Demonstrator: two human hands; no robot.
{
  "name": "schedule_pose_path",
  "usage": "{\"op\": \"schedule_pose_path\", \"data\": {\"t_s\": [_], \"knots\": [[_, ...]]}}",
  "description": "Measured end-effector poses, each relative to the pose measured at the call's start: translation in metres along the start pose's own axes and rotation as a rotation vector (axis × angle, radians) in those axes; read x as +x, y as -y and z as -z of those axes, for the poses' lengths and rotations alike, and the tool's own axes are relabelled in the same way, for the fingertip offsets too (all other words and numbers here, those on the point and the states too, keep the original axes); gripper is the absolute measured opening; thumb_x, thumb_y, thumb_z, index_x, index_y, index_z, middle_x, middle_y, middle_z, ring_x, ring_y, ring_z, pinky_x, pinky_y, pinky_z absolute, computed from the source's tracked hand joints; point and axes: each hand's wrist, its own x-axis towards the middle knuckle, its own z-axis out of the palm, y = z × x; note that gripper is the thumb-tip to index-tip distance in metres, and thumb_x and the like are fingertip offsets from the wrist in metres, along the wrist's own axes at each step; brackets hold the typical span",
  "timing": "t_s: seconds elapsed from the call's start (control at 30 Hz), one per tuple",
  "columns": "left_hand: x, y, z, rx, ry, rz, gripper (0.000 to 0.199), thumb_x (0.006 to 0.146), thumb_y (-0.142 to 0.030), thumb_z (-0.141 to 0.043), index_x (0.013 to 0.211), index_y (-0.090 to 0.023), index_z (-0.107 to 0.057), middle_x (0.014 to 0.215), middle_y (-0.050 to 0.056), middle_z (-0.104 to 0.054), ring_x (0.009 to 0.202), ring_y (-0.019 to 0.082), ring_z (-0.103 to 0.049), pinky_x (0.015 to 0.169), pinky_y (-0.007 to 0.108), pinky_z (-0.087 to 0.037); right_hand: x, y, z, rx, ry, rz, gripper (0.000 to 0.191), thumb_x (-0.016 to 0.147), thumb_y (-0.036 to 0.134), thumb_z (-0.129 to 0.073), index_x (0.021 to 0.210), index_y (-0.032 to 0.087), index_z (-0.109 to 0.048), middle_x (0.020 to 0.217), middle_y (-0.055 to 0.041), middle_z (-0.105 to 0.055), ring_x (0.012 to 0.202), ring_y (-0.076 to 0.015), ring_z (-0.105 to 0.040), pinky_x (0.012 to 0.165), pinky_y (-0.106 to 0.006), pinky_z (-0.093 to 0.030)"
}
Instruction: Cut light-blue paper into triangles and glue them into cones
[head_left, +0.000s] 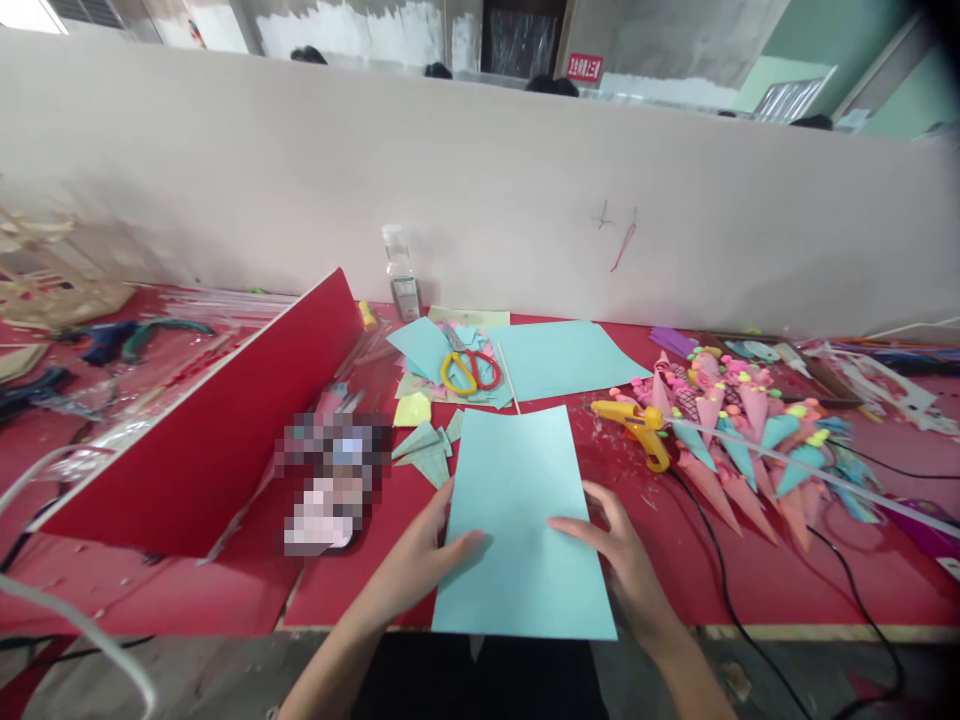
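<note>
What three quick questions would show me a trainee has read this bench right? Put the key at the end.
1. What do the left hand and right hand both touch?
A) clear bottle
B) near blue sheet
C) paper cone
2. True or false: the yellow glue gun lies to the right of that sheet.
3. Fill in: the scissors have one yellow handle loop and one ____ one.
Key: 1 B; 2 true; 3 red.

On table [679, 565]: scissors [469, 357] are being borne on scraps [420, 348] behind sheet [517, 470]. Glue gun [637, 424] is being flanked at right by cones [742, 420]. Bottle [403, 280] is being backed by partition [487, 190].
</note>
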Motion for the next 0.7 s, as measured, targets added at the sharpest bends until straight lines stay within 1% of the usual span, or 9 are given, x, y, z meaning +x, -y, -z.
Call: {"op": "schedule_pose_path", "data": {"t_s": [0.1,0.17,0.2,0.27,0.33,0.43,0.5,0.57,0.7], "knots": [[-0.007,0.01,-0.002,0.238,-0.127,-0.026,0.076,0.082,-0.041,-0.047,0.14,-0.026,-0.001,0.127,0.011,-0.047,0.108,0.025,-0.052,0.087,0.037,-0.046,-0.008,-0.014,0.0,0.001,0.055,-0.021,0.023,0.079,0.03,-0.054,0.097,0.032,-0.067,0.125,-0.0049,-0.044,0.113,-0.0262,-0.045,0.092,-0.037,-0.041],[-0.015,0.014,-0.001,0.488,-0.193,-0.107,0.077,0.08,-0.039,-0.05,0.14,-0.028,-0.003,0.139,0.01,-0.031,0.122,0.027,-0.038,0.098,0.041,-0.037,-0.015,-0.026,0.002,-0.013,0.114,-0.032,0.024,0.082,0.032,-0.05,0.098,0.032,-0.067,0.125,-0.0056,-0.043,0.112,-0.0263,-0.045,0.092,-0.039,-0.041],[-0.02,0.015,0.0,0.594,-0.162,-0.149,0.076,0.079,-0.037,-0.052,0.14,-0.029,-0.007,0.143,0.008,-0.022,0.127,0.028,-0.029,0.101,0.043,-0.032,-0.018,-0.03,0.004,-0.046,0.127,-0.031,0.024,0.083,0.033,-0.049,0.098,0.032,-0.067,0.127,-0.0052,-0.041,0.114,-0.0269,-0.043,0.092,-0.04,-0.04],[-0.029,0.012,0.002,0.708,0.047,-0.209,0.074,0.076,-0.038,-0.055,0.138,-0.032,-0.016,0.145,0.005,-0.016,0.13,0.029,-0.024,0.102,0.043,-0.03,-0.024,-0.036,0.006,-0.158,0.12,-0.016,0.022,0.082,0.032,-0.05,0.094,0.034,-0.068,0.135,-0.0015,-0.033,0.12,-0.0292,-0.035,0.096,-0.045,-0.035],[-0.035,0.008,0.002,0.725,0.274,-0.235,0.076,0.072,-0.045,-0.059,0.137,-0.034,-0.02,0.143,0.004,-0.023,0.127,0.028,-0.03,0.1,0.042,-0.034,-0.027,-0.036,0.009,-0.267,0.119,0.014,0.023,0.079,0.026,-0.053,0.091,0.036,-0.068,0.143,0.0047,-0.019,0.126,-0.0311,-0.024,0.099,-0.05,-0.028],[-0.034,0.006,-0.001,0.755,0.403,-0.24,0.088,0.061,-0.054,-0.066,0.136,-0.034,-0.023,0.141,0.004,-0.03,0.123,0.03,-0.035,0.099,0.045,-0.035,-0.025,-0.03,0.014,-0.299,0.248,0.039,0.032,0.077,0.015,-0.051,0.096,0.036,-0.066,0.144,0.0058,-0.019,0.129,-0.0271,-0.02,0.102,-0.05,-0.025],[-0.03,0.01,-0.005,0.814,0.372,-0.24,0.088,0.059,-0.049,-0.069,0.135,-0.034,-0.026,0.14,0.004,-0.032,0.122,0.03,-0.036,0.098,0.046,-0.035,-0.021,-0.024,0.018,-0.28,0.347,0.043,0.035,0.078,0.012,-0.049,0.098,0.035,-0.065,0.139,0.0021,-0.032,0.127,-0.024,-0.028,0.102,-0.048,-0.026],[-0.024,0.015,-0.008,0.863,0.297,-0.245,0.072,0.067,-0.036,-0.066,0.131,-0.034,-0.034,0.135,0.003,-0.04,0.119,0.026,-0.041,0.098,0.043,-0.036,-0.016,-0.021,0.021,-0.27,0.378,0.044,0.03,0.081,0.015,-0.048,0.098,0.032,-0.065,0.133,-0.0008,-0.043,0.123,-0.0228,-0.036,0.101,-0.047,-0.028],[-0.011,0.026,-0.014,0.833,0.071,-0.211,0.041,0.082,-0.027,-0.047,0.123,-0.028,-0.044,0.118,0.005,-0.056,0.104,0.021,-0.055,0.089,0.034,-0.044,-0.01,-0.02,0.02,-0.264,0.267,0.013,0.022,0.085,0.027,-0.047,0.097,0.024,-0.066,0.121,-0.0065,-0.055,0.114,-0.0222,-0.046,0.097,-0.04,-0.036]]}}
